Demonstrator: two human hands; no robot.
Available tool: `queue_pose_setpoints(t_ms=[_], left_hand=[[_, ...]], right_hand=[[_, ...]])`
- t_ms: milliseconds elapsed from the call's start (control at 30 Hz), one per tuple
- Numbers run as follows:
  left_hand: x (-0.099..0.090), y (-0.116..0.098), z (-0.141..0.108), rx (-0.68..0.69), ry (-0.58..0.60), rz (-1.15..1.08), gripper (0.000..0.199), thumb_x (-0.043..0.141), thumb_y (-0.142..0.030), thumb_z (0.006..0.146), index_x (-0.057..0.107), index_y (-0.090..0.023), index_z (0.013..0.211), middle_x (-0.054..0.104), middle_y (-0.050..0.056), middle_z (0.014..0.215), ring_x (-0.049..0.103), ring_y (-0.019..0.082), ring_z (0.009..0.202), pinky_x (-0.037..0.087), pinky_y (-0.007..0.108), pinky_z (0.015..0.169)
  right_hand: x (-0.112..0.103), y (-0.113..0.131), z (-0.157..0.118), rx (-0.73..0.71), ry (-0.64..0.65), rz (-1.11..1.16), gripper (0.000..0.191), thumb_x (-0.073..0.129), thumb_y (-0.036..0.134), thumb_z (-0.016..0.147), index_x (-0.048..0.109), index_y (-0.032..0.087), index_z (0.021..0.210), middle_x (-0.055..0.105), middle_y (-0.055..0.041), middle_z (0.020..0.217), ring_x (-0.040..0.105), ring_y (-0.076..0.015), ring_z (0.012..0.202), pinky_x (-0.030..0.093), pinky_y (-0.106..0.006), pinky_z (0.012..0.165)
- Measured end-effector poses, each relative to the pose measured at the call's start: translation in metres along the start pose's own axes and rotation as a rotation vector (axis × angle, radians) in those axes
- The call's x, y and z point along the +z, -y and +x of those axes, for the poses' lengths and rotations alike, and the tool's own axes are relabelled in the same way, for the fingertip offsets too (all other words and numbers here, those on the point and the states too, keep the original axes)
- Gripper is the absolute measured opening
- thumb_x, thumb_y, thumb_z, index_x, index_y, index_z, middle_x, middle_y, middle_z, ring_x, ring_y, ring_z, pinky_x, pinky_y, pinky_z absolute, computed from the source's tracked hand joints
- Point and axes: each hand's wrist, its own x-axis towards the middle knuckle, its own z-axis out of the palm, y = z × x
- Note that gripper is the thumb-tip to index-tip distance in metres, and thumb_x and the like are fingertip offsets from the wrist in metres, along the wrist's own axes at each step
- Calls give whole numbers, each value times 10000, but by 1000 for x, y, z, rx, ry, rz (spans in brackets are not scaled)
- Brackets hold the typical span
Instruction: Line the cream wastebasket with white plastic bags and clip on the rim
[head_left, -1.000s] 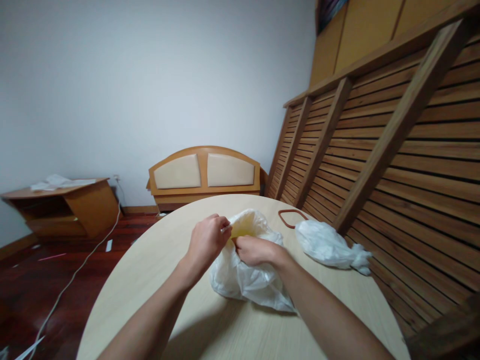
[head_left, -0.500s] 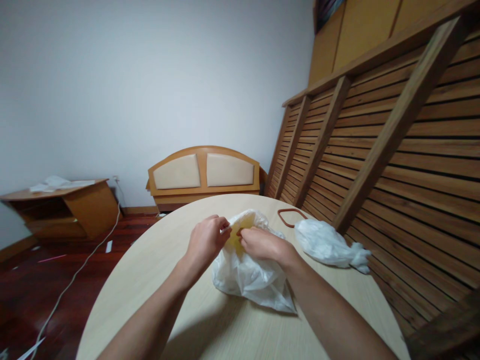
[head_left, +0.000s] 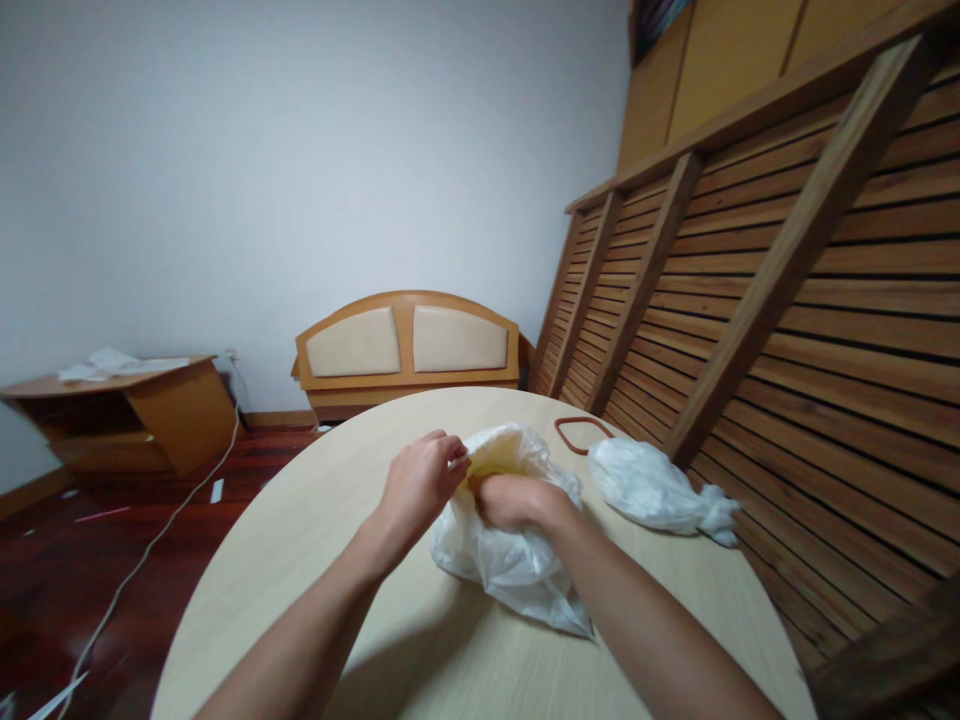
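Observation:
A white plastic bag (head_left: 495, 565) stands with its mouth open on the round pale table (head_left: 300, 540). My left hand (head_left: 424, 475) is closed, pinching the bag's rim at the left side. Down inside the opening reaches my right hand (head_left: 514, 500); its fingers are hidden by the bag, so what they touch cannot be made out. Something yellow shows within the mouth of the bag, just behind the right hand. Right of it lies a second white plastic bag (head_left: 637, 485), knotted at one end.
A brown ring-shaped handle (head_left: 559, 432) lies beside the knotted bag near the table's far right edge. Slatted wooden panels (head_left: 750, 330) lean close along the right. Behind the table stands a headboard (head_left: 405, 345); a low cabinet (head_left: 187, 420) is at left, with a cable (head_left: 161, 540) across the floor.
My right hand has gone deeper into the bag, and its fingers have passed out of sight. The bag's mouth has widened. My left hand keeps its pinch, shifted slightly right.

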Motion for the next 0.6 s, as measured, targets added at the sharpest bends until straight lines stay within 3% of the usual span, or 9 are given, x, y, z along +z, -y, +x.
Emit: queue_pose_setpoints(t_ms=[133, 233, 433, 600], left_hand=[[1, 3, 2, -18, 17, 9, 127, 616, -286, 886, 733, -236, 894, 727, 27, 927, 657, 175, 809, 376, 255, 630], [1, 2, 2, -15, 18, -1, 126, 617, -281, 882, 734, -234, 892, 729, 28, 929, 660, 177, 822, 382, 255, 634], [-2, -4, -2, 13, 27, -23, 130, 604, -262, 879, 730, -231, 873, 731, 29, 937, 663, 170, 794, 393, 257, 641], [2, -3, -1, 24, 10, -21, 132, 601, -252, 870, 732, -236, 880, 730, 20, 933, 659, 170, 787, 378, 258, 624]], right_hand=[[-10, 1, -14, 58, -90, -12, 319, 484, 86, 850, 731, 35, 1046, 735, -208, 1011, 649, -224, 784, 434, -288, 629], [-9, 3, -14, 51, -79, -22, 306, 483, 102, 859, 746, 63, 1012, 744, -188, 989, 656, -221, 780, 450, -286, 644], [10, 4, 9, 6, 47, -39, 267, 632, 63, 693, 771, 128, 912, 761, -83, 877, 655, -189, 734, 448, -241, 587], [13, -3, 12, 54, -15, -23, 262, 641, 49, 666, 773, 109, 884, 762, -129, 894, 681, -227, 783, 492, -260, 651]])
